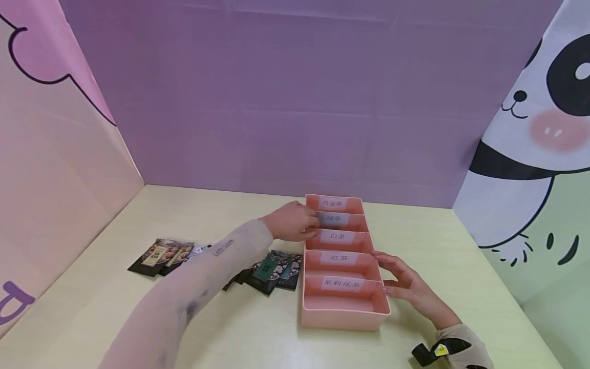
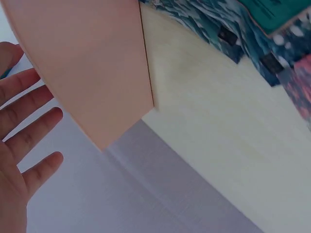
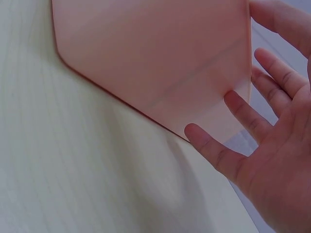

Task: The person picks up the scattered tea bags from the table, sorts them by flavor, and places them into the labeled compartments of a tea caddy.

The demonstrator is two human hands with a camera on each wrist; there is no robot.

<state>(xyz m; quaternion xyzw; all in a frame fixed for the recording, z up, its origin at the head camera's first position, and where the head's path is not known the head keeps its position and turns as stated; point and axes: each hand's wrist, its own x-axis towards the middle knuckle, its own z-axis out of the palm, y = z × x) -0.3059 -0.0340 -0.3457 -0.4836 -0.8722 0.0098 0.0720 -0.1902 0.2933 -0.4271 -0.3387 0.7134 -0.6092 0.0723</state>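
Note:
A long pink divider box [image 1: 341,320] stands on the table, its compartments marked with white paper labels in Chinese writing. My left hand [image 1: 292,221] reaches over its left rim at the second compartment from the back. A teal sliver of a tea packet [image 2: 5,74] shows between thumb and forefinger in the left wrist view, mostly hidden; the other fingers are spread beside the box wall. On the opposite side my right hand [image 1: 407,282] rests on the box with spread fingers, fingertips at the right rim and wall. Dark tea packets with teal labels [image 1: 266,269] lie left of the box.
Brown tea packets with pale labels [image 1: 156,256] lie farther left. My left sleeve [image 1: 207,277] covers part of the row of packets. A purple backdrop [image 1: 276,102] rises behind the table [image 1: 461,246], and printed panels stand on both sides.

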